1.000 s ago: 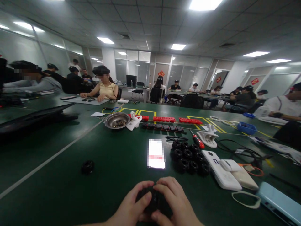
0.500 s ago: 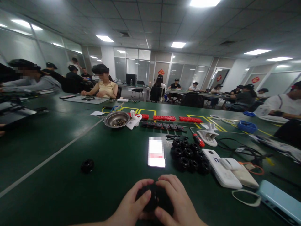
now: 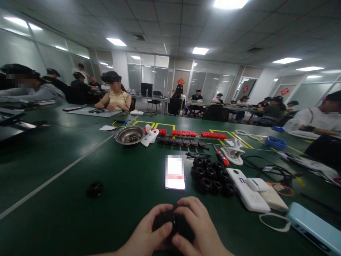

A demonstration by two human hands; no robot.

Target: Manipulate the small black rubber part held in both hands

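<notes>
At the near edge of the green table, a dark, rounded black part (image 3: 165, 217) is held between both hands; it is mostly covered by fingers. My left hand (image 3: 146, 233) is closed around its left side, thumb pressed on the front. My right hand (image 3: 201, 225) curls over the right side, with fingertips on top and the thumb low. Beyond them lies a lit phone (image 3: 175, 172). A cluster of several black wheel-like parts (image 3: 211, 173) sits to its right. One similar black part (image 3: 95, 189) lies alone at the left.
Farther back are a metal bowl (image 3: 129, 136) with small brass-coloured pieces, a white clip stand (image 3: 149, 137), red trays (image 3: 183, 133), a black strip of parts (image 3: 182, 143) and a red screwdriver (image 3: 222, 157). At right lie a white power bank (image 3: 247, 192), cables and a light-blue case (image 3: 314, 224). Other people sit around.
The view has shifted slightly, so the table items appear a little further left. Both hands still grip the black part, with the fingers only slightly shifted on it.
</notes>
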